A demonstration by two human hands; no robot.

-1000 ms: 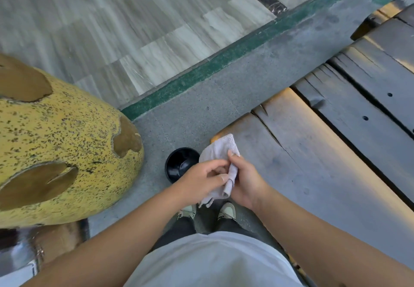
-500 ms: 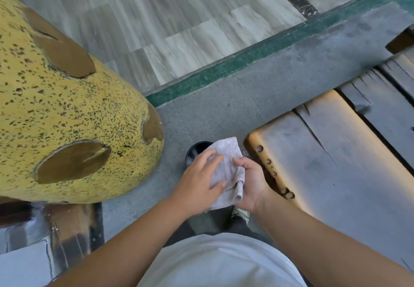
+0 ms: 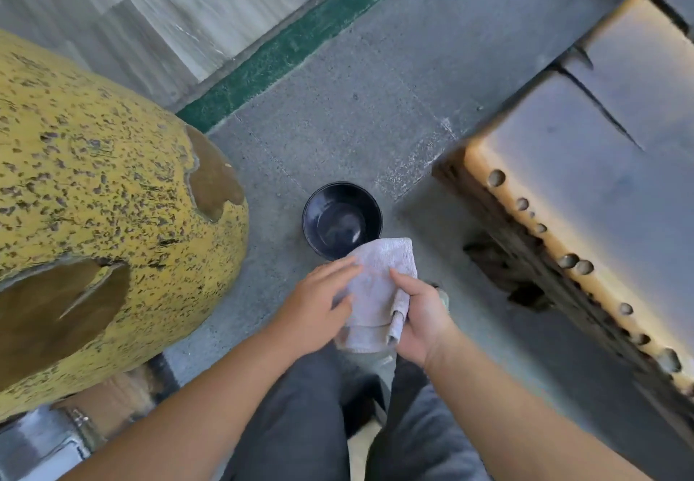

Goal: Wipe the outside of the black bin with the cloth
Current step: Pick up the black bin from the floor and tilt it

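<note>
A small round black bin point(image 3: 341, 219) stands open on the grey concrete floor, seen from above; its near rim is partly covered by the cloth. I hold a folded pale grey cloth point(image 3: 375, 289) just above and in front of the bin. My left hand point(image 3: 315, 311) lies flat against the cloth's left side with its fingers spread. My right hand point(image 3: 420, 315) pinches the cloth's right edge, thumb on top. Neither hand touches the bin.
A large yellow speckled rounded sculpture point(image 3: 94, 210) bulges in from the left, close to the bin. A weathered wooden bench point(image 3: 586, 187) fills the right. A green strip point(image 3: 300, 45) and pale tiles lie beyond. My legs and a shoe are below the cloth.
The view has tipped down and nearer the floor, so the whole bin mouth now shows. My hands with the cloth have come lower, toward the bin's near rim.
</note>
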